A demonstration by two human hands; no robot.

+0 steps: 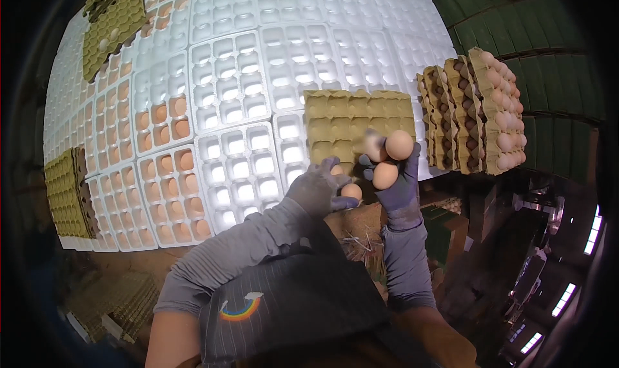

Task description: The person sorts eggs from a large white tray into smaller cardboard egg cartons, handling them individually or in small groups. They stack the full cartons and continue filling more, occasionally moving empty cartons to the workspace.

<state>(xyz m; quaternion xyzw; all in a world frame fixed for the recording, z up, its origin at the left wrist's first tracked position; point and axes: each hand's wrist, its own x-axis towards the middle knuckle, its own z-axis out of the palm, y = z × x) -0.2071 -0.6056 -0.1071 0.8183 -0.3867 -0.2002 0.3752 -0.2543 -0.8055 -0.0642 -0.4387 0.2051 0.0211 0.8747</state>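
My right hand [400,190], in a grey-purple glove, cradles brown eggs: a large one [399,145] by the fingertips, another [385,175] against the palm, and a blurred one beside them. Just left of it, my left hand [316,186], gloved alike, curls its fingers around an egg [351,193] near the thumb. A second egg [337,170] shows partly between its fingers. Both hands are over the near edge of a yellowish pulp egg tray [358,116], whose visible far cups hold no eggs. That tray lies on white foam egg trays [232,85].
At the right stands a stack of egg-filled pulp trays [476,111]. Foam trays with brown eggs [174,196] cover the left. More pulp trays lie at the left edge [65,194] and far left [113,39]. A cardboard box [447,232] stands below right.
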